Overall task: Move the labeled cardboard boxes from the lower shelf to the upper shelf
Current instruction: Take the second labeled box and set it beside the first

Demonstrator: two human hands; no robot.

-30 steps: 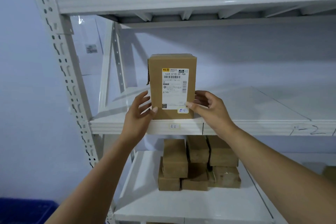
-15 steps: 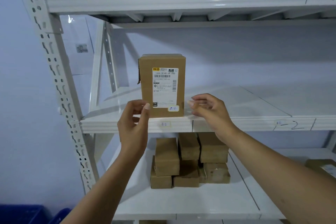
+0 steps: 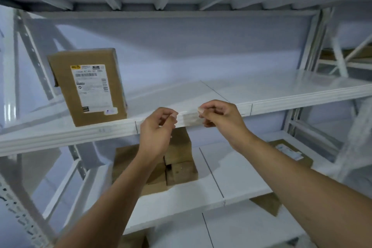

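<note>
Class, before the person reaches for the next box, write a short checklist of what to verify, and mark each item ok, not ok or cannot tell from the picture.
1. Left hand free of any load: ok, fingers curled, holding nothing.
2. Right hand free: ok, empty too.
3. Labeled box set on the upper shelf: ok, upright, label facing out.
4. Room beside it for more: ok, the shelf to its right is bare.
5. Boxes left on the lower shelf: not ok, a stack of boxes remains.
6. Labels on that stack: cannot tell.
</note>
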